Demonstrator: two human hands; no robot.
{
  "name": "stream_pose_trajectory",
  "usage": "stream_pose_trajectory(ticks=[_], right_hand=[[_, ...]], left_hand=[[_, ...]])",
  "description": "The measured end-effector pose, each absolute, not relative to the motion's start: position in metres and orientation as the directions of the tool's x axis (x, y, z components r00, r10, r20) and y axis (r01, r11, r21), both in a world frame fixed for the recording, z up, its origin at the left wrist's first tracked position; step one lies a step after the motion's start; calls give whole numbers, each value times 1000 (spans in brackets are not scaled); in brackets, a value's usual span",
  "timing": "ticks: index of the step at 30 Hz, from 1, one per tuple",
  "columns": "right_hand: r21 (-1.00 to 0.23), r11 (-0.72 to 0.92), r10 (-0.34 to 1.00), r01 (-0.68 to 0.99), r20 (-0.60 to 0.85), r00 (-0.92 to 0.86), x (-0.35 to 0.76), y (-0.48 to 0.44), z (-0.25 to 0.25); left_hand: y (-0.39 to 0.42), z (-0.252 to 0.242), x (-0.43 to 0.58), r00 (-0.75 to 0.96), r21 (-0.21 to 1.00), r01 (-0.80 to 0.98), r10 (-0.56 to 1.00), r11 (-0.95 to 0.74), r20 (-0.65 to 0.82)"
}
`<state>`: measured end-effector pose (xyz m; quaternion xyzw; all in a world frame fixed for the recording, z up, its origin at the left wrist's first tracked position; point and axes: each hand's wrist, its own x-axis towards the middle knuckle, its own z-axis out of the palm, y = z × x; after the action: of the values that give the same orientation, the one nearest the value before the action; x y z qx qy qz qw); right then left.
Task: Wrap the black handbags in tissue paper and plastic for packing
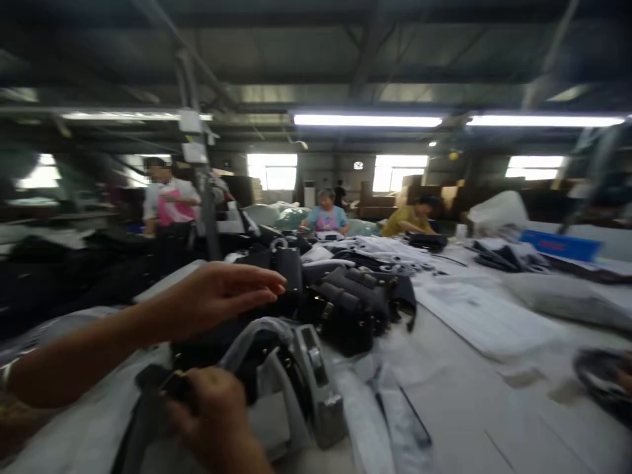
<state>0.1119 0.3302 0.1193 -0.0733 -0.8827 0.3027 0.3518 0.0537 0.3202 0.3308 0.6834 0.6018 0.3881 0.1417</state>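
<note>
My left hand (217, 293) is raised over the black bags on the table, its fingers stretched forward with nothing in them. Lower down, my right hand (214, 408) is closed on a black strap (178, 388) with a small gold-coloured metal part. Just beyond my right hand lies a black bag (207, 349) with clear plastic wrapping (259, 329) round its handle. A grey metallic object (318, 388) stands against the right side of this bag. Several dark bags (345, 303) are heaped farther back.
White sheets (484, 316) and a blue box (560, 245) are on the table's right part. A pole (210, 210) rises at the left. Co-workers sit or stand across the table. Another person's hand (625, 375) holds a dark item at the right edge.
</note>
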Motion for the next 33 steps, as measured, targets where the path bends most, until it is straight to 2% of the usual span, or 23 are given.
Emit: stream_pose_trajectory(ticks=[3,6,8,13,20,24,29,33], right_hand=[[-661,747,414,-69,545,-729,92,332,119],[-685,719,424,-115,564,-709,93,335,124],[-685,717,410,-127,563,-718,98,334,132],[-674,735,375,-69,490,-787,103,327,166],[-669,741,391,50,370,-843,110,314,215],[-658,750,352,69,308,-884,111,305,241],[-680,721,321,130,162,-933,108,300,269],[-644,752,263,144,93,-960,103,298,283]], left_hand=[[233,308,-17,-401,706,708,803,-34,441],[177,259,-59,-544,731,676,732,93,410],[160,225,-74,-548,745,658,748,108,375],[158,166,-97,-450,803,596,836,18,315],[157,149,-100,-333,894,436,903,-108,272],[140,147,-99,-408,937,341,885,-80,224],[118,124,-117,-419,977,208,899,-44,130],[103,107,-126,-524,989,150,849,21,61]])
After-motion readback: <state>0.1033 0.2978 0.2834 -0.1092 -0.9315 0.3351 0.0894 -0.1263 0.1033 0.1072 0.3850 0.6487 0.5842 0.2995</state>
